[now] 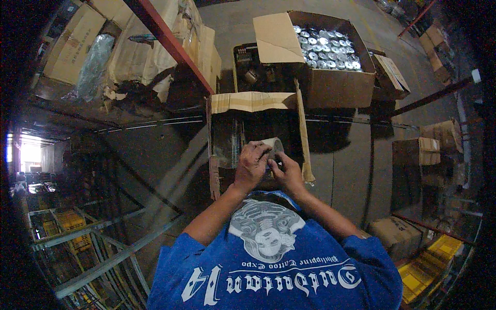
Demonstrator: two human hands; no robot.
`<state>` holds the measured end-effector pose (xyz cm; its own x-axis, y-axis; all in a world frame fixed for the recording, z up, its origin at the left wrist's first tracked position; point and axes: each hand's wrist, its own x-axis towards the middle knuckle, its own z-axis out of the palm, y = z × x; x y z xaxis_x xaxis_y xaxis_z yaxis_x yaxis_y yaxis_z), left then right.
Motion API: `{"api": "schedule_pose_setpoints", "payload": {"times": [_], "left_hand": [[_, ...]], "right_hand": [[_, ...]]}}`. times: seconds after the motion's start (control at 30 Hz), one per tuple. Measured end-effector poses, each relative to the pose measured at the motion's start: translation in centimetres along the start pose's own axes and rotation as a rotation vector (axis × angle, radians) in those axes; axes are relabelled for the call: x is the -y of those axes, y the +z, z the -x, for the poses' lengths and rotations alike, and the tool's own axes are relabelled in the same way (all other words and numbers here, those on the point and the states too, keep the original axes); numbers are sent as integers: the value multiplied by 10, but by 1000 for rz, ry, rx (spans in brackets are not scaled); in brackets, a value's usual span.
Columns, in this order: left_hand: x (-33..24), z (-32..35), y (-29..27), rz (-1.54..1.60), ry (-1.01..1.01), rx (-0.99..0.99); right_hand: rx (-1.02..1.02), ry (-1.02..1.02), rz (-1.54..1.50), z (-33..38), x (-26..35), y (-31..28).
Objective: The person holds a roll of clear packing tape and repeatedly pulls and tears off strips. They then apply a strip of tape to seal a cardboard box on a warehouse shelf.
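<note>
Landmark: the open carton (253,101) in front of the person, flaps raised. Far left of it, we note a yellow crate (72,220) among metal framing; left and beyond, stacked brown boxes (70,49). At the carton's near end, the left hand (251,161) has its fingers curled over a pale roll (269,142), gripping it; in view, the roll lies over the carton's opening. Just right, the right hand (288,173) has bent fingers and thumb close against the roll's near side; we cannot tell whether they pinch anything. Right of and beyond the carton, a large box (338,88) holds shiny round pieces (325,49). We judge the step as two-handed handling of the roll; the next move calls for a steady left grip and fine right-finger work.
</note>
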<state>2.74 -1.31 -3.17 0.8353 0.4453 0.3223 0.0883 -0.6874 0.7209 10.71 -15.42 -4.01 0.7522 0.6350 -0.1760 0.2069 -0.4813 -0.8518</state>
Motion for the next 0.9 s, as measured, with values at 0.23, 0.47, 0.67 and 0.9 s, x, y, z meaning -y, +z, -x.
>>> {"api": "schedule_pose_setpoints", "payload": {"times": [0.23,0.47,0.67,0.9], "left_hand": [[1,2,6,38,15,89],[2,-14,-13,40,-23,157],[-6,-23,-35,-118,100,264],[-9,-32,-39,-283,203,344]], "right_hand": [[-46,-19,35,8,-13,8],[-57,-94,30,4,0,-8],[-46,-162,97,1,6,-9],[82,-179,168,-4,6,-21]]}}
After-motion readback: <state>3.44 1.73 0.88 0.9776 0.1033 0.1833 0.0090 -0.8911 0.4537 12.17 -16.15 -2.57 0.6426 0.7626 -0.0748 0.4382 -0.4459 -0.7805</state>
